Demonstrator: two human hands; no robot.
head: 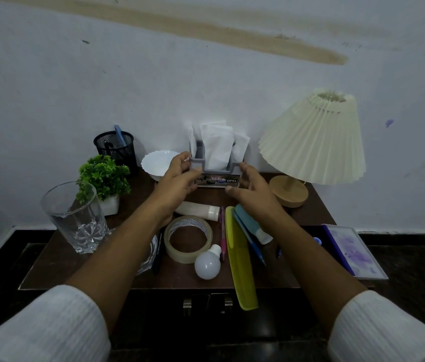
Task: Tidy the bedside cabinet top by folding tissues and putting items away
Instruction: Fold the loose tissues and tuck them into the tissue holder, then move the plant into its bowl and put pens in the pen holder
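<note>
- Both arms extended forward from bottom corners of frame, white ribbed sleeves pushed up, forearms bare, converging on centre.
- Left hand [180,176]: palm turned inward, thumb on front left corner of grey tissue holder [215,169], fingers wrapped round its left side. Grasping it.
- Right hand [252,189]: cupped at holder's right end, thumb low near the front label, fingers curled behind right edge. Touching or just short of it, cannot tell; not a firm clamp.
- Tissues [218,145]: white, standing upright and rumpled in the holder, centre of frame, against the wall.
- Holder sits at back centre of dark wood cabinet top [57,259], between white scalloped bowl [158,163] on left and pleated lamp [313,137] on right.
- Loose items below the hands, mid-frame: tape roll [188,239], bulb [207,263], yellow comb [240,259], pens, two tubes.
- Left of frame: drinking glass [75,218], small potted plant [103,178], black mesh pen cup [116,147].
- Right edge: purple-patterned box [351,249] overhanging the cabinet.
</note>
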